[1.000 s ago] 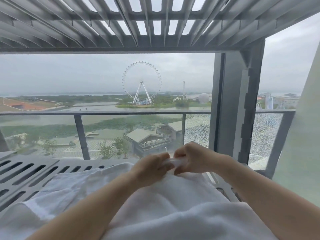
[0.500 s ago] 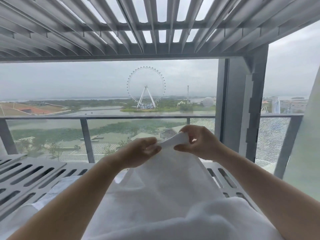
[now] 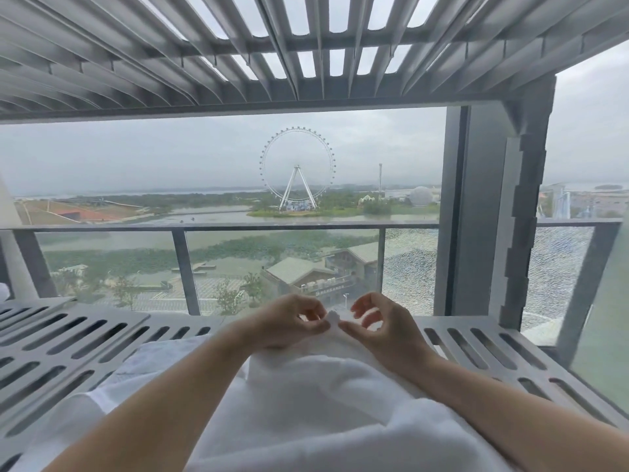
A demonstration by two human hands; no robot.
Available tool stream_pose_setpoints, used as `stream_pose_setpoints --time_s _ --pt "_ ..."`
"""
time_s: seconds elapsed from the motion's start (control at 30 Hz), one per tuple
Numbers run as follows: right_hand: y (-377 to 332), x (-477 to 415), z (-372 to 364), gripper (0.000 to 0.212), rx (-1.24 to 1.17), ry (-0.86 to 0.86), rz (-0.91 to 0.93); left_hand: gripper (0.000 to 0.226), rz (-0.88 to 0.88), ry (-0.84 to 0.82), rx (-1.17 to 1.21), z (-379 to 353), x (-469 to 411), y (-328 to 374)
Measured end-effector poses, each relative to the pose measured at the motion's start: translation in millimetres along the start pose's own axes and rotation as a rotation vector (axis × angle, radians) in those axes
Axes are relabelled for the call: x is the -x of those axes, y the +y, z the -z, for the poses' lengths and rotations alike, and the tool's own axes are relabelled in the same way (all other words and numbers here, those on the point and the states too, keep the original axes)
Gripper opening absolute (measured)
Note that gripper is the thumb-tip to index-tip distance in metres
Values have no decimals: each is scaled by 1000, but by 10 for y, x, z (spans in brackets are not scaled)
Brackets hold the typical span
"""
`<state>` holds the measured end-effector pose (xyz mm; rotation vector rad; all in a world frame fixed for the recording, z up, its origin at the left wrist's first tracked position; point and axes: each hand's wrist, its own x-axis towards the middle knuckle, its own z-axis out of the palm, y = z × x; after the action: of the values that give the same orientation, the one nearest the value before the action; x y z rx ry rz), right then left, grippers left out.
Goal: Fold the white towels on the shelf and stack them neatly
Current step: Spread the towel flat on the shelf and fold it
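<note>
**Two hands pinch one towel corner on the slatted shelf**

Head view. I count two bare hands and one white towel [image 3: 306,396] that is clearly seen; a second white cloth [image 3: 143,361] lies flat under it to the left, but I cannot tell if it is a separate towel. At the far left edge there is a small white piece [image 3: 3,291], too little to name.

The left hand [image 3: 289,321] and the right hand [image 3: 384,330] meet in the middle, near the far edge of the towel. Each one holds the same small raised corner [image 3: 333,318] between thumb and forefinger, in a narrow pinch. The other fingers of both hands are curled and loose, not touching the cloth. Both forearms come in from the bottom corners and lie over the bunched towel.

The towel lies on a grey shelf [image 3: 68,342] with long slots, and it is crumpled in front. Above is a second slatted level [image 3: 306,46] of the same kind. Behind the shelf stands a glass railing [image 3: 190,267], with a grey post [image 3: 490,212] on the right. Far outside there is a Ferris wheel [image 3: 297,168], water, green land and a grey sky.
</note>
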<state>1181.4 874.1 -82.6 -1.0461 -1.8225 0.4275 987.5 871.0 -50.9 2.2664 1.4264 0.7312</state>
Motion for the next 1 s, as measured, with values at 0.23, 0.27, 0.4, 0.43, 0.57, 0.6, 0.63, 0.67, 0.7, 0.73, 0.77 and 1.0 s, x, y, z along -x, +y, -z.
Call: stream_pose_setpoints --time_s 0.23,0.27,0.4,0.43,0.57,0.6,0.63,0.67,0.7,0.73,0.77,1.0 --pt "40 38 -26 20 -154 -149 -82 11 117 -85 592 -119 40 -11" --pt "38 34 -28 19 -161 -150 -91 15 134 -110 639 -115 51 -5" --pt "23 26 -42 17 -140 -185 -126 38 147 -171 717 -105 77 12" --pt "21 26 -41 17 -131 -197 -137 40 144 -165 705 -106 83 13" --pt "28 19 -33 17 -88 -187 -172 40 134 -105 684 -121 65 -23" --pt "34 18 -35 17 -97 -176 -176 35 130 -100 702 -124 57 -32" --pt "34 19 -35 18 -120 -165 -180 30 125 -95 719 -123 50 -38" --pt "34 21 -35 18 -153 -156 -182 24 117 -92 736 -124 44 -49" --pt "34 24 -32 18 -183 -148 -181 21 109 -94 754 -126 35 -63" --pt "40 25 -27 18 -200 -140 -174 20 101 -102 767 -130 24 -80" --pt "44 27 -23 17 -202 -130 -159 22 96 -111 774 -131 18 -92" --pt "-3 6 15 26 29 42 138 30 -3 -52 716 -147 3 -36"
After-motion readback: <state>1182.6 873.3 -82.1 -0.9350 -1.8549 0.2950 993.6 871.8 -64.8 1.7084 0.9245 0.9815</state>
